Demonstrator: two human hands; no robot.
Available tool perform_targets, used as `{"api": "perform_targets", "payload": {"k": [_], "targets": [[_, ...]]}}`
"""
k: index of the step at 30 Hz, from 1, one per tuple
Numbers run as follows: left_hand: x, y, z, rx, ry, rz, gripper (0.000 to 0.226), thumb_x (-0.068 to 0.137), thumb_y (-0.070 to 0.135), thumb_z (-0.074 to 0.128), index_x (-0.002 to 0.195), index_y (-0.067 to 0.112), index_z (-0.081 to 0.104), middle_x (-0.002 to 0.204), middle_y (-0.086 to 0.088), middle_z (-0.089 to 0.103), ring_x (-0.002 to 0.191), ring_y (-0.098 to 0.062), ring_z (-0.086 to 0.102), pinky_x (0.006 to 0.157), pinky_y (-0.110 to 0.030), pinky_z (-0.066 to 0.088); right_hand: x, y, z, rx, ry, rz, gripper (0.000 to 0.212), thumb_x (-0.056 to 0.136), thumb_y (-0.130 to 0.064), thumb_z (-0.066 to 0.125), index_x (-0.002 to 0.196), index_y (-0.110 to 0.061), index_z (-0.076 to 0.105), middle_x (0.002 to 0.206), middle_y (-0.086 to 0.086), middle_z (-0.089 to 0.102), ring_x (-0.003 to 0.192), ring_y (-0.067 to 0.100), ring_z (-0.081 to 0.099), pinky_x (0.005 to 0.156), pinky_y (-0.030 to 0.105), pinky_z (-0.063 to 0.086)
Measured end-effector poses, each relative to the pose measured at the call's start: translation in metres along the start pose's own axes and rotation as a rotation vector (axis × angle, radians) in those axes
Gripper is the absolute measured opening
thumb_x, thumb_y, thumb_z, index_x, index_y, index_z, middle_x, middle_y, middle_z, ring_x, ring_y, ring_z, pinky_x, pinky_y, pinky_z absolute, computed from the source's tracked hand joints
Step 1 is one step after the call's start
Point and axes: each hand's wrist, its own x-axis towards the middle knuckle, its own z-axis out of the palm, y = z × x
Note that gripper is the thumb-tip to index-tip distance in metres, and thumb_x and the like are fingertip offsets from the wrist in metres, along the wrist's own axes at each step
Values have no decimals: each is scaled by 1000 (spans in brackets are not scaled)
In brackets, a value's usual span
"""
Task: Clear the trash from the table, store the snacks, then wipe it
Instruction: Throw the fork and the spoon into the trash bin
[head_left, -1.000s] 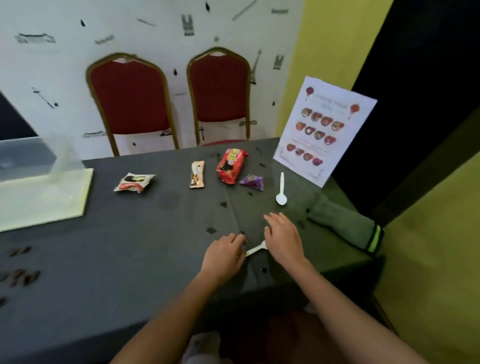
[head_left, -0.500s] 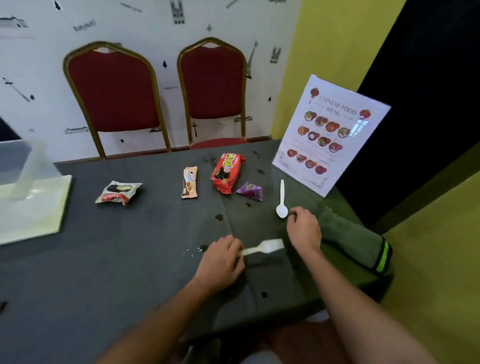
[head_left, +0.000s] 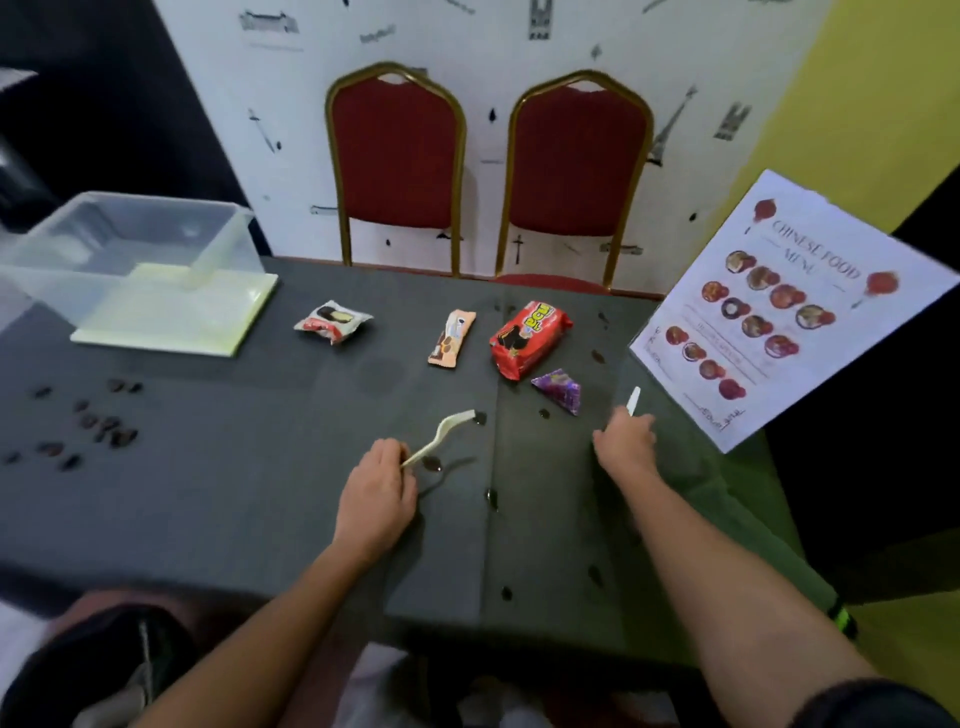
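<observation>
My left hand grips the handle of a white plastic fork, lifted a little off the grey table. My right hand closes over a white plastic spoon; only its handle end sticks out above my fingers. Behind lie snacks: a red packet, an orange bar, a white and red wrapper and a small purple pouch. Dark spots and crumbs dot the cloth.
A clear plastic box rests on its pale lid at the back left. A paper menu stands at the right. A green cloth lies under my right forearm. Two red chairs stand behind the table.
My left hand has taken the fork and raised it off the table. My right hand moved forward to the spoon and closed over it. The view has swung left, showing the box.
</observation>
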Motion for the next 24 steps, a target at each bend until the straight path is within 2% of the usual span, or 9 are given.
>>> {"api": "perform_targets", "payload": {"k": [3, 5, 7, 10, 15, 19, 22, 24], "targets": [[-19, 1, 3, -57, 108, -144, 15, 88, 11, 53, 84, 20, 42, 79, 2, 46, 67, -15, 45, 62, -28, 33, 3, 1, -3, 155, 10, 105, 32, 91, -12, 58, 121, -3, 52, 123, 23, 52, 111, 39, 55, 89, 43, 49], [-25, 4, 1, -97, 164, -245, 14, 89, 12, 51, 84, 21, 41, 80, 0, 48, 68, -18, 48, 61, -33, 37, 1, -4, -9, 319, 111, 104, 22, 88, -8, 59, 109, -5, 56, 113, 20, 60, 104, 35, 59, 83, 40, 50], [-26, 5, -5, -130, 216, -328, 11, 89, 13, 49, 86, 19, 41, 81, -3, 51, 71, -24, 50, 63, -37, 41, -3, -20, -14, 425, 189, -7, 12, 86, -8, 60, 97, -11, 55, 106, 14, 61, 98, 30, 60, 81, 40, 51], [-25, 6, -14, -186, 273, -430, 4, 92, 14, 47, 92, 16, 43, 81, -5, 55, 74, -29, 54, 66, -40, 44, -18, -56, -13, 448, 167, -255, 11, 85, -12, 60, 83, -18, 51, 96, 5, 60, 85, 22, 58, 73, 38, 51], [-34, -14, -35, -250, 405, -611, 11, 95, 22, 45, 103, 16, 47, 87, -10, 64, 81, -33, 59, 69, -39, 45, -71, -136, 17, 595, 37, -554, 10, 86, -13, 57, 85, -21, 50, 85, 2, 59, 74, 22, 51, 66, 29, 36], [-79, -62, -55, -272, 544, -880, 14, 93, 29, 43, 103, 22, 51, 90, -4, 66, 84, -30, 60, 70, -37, 46, -137, -194, 62, 658, -344, -671, 14, 90, -15, 55, 100, -21, 49, 90, 1, 68, 67, 20, 66, 61, 32, 50], [-126, -109, -79, -309, 709, -1075, 17, 93, 32, 44, 100, 22, 55, 86, -4, 66, 84, -30, 60, 69, -36, 42, -188, -236, 96, 559, -807, -596, 25, 87, -8, 57, 109, -17, 49, 95, 4, 71, 55, 16, 65, 42, 23, 46], [-160, -143, -97, -381, 835, -1184, 17, 94, 31, 45, 96, 21, 58, 77, -2, 66, 79, -27, 61, 66, -35, 44, -226, -258, 117, 445, -1130, -520, 32, 86, -6, 63, 112, -16, 47, 98, 6, 69, 56, 14, 67, 39, 21, 46]]}}
